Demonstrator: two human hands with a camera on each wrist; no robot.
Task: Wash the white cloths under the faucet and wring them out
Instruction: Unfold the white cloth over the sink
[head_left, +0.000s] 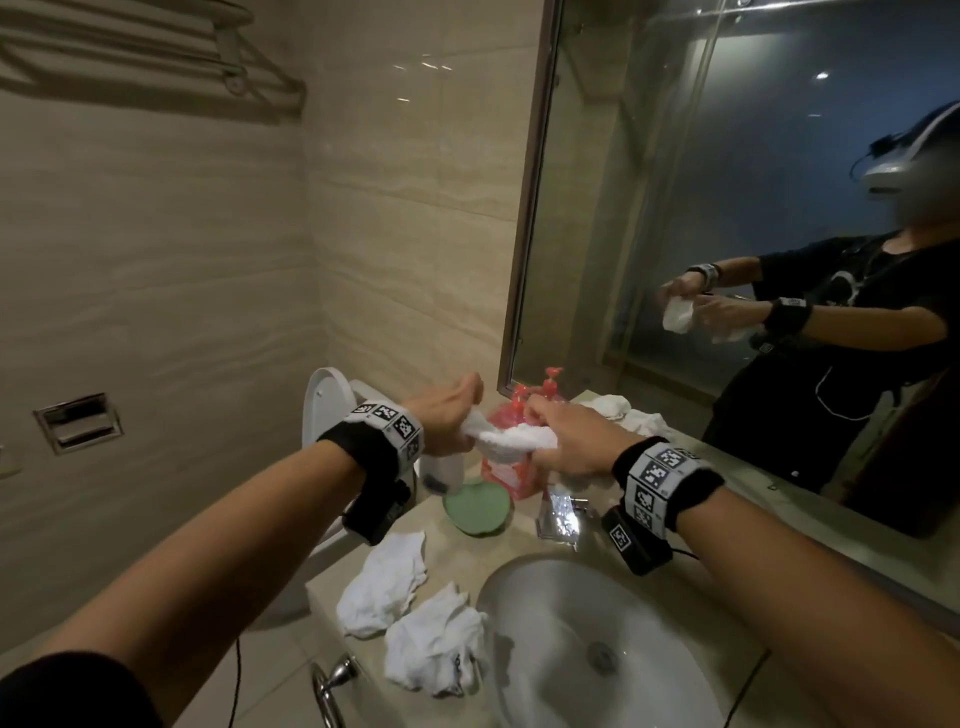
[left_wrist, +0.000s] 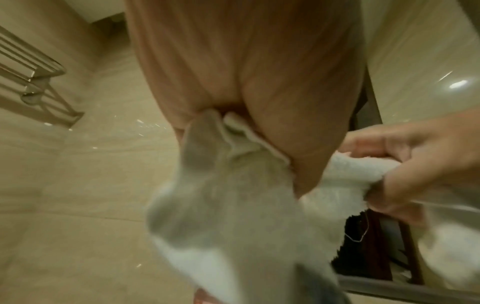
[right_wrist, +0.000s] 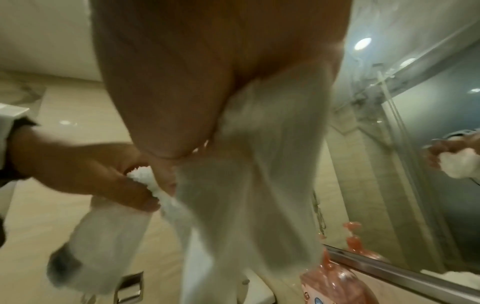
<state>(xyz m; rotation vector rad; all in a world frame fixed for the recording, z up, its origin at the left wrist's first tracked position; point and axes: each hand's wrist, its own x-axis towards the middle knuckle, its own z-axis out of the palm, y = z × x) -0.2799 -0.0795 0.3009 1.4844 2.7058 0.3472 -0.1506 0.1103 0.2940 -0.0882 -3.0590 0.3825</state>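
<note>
Both hands hold one white cloth (head_left: 511, 437) up in the air behind the sink (head_left: 524, 613). My left hand (head_left: 449, 415) grips its left end, and my right hand (head_left: 563, 441) grips its right end. The cloth (left_wrist: 345, 181) stretches between them, with loose ends hanging below each fist. In the right wrist view the cloth (right_wrist: 259, 164) drapes down from my palm. Two more white cloths (head_left: 384, 584) (head_left: 434, 644) lie crumpled on the counter left of the sink. Another white cloth (head_left: 623, 413) lies by the mirror. The faucet (head_left: 563, 512) stands behind the basin, under my right wrist.
A red soap bottle (head_left: 506, 467) and a green round dish (head_left: 475, 506) stand on the counter below the held cloth. A toilet (head_left: 327, 400) is to the left. The mirror (head_left: 727, 182) fills the right wall. A towel ring (head_left: 332, 686) hangs at the counter front.
</note>
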